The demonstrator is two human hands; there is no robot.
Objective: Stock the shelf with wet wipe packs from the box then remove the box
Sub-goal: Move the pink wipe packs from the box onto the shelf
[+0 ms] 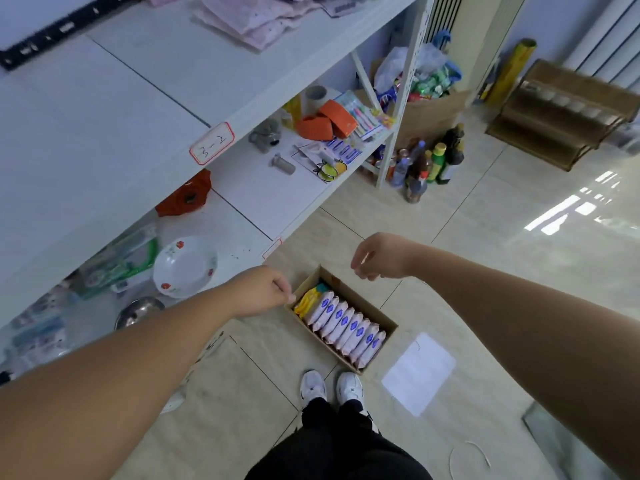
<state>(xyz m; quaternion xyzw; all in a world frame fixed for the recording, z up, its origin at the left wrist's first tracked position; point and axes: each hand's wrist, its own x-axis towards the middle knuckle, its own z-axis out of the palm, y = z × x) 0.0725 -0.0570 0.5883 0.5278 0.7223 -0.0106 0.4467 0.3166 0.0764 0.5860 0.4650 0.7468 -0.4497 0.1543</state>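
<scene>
Two bare arms are stretched forward. The left hand point(265, 289) is curled into an empty fist; the right hand point(377, 256) is held loosely bent, gripping nothing. Below them, a box point(360, 299) filled with wet wipe packs point(346, 327) is set on the floor, right of the shelf point(249, 199).

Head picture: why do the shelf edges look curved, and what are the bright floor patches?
In the head view, the wide-angle lens bows the shelf edges; the glossy floor throws bright glare at picture right; the lower-left corner looks blurred.
</scene>
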